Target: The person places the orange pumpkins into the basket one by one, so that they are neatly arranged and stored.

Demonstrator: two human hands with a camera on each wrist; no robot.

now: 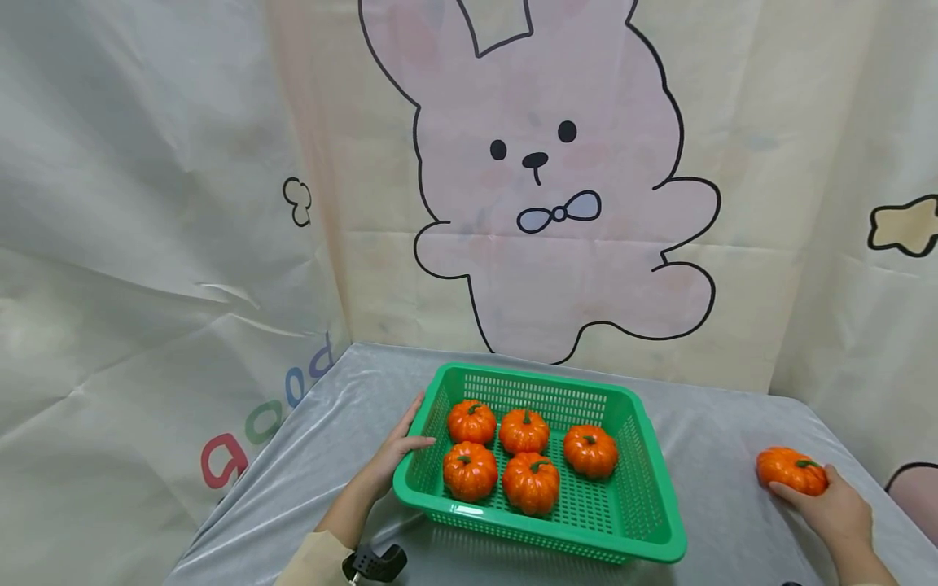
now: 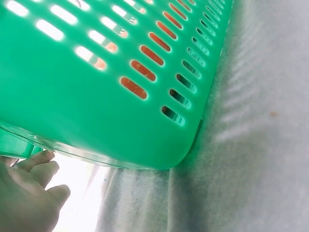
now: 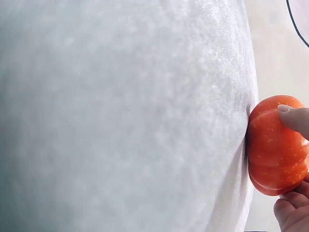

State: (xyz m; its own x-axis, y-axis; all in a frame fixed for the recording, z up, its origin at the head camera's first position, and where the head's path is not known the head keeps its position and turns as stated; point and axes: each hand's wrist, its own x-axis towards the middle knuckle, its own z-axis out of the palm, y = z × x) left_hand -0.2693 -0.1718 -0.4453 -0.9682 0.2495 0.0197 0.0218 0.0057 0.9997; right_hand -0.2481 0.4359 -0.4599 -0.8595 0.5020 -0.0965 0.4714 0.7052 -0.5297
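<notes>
A green plastic basket [image 1: 652,456] with slotted walls stands on the cloth-covered table, holding several small orange pumpkins [image 1: 531,483]. My left hand [image 1: 392,456] grips the basket's left rim, thumb over the edge and fingers along the outside. In the left wrist view that hand [image 2: 34,193] is by the rim, beside the basket's slotted side [image 2: 96,116]. Far to the right, my right hand [image 1: 839,509] holds another orange pumpkin [image 1: 787,470] by its sides. The right wrist view shows this pumpkin [image 3: 275,150] touching the cloth, with thumb and fingers on opposite sides.
Grey cloth [image 1: 721,456] covers the table and lies between the basket and the right hand. Behind the table hangs a pale curtain [image 1: 747,244] with a printed pink rabbit. Fabric walls [image 1: 146,244] close off both sides. A dark wrist strap [image 1: 374,563] sits at my left wrist.
</notes>
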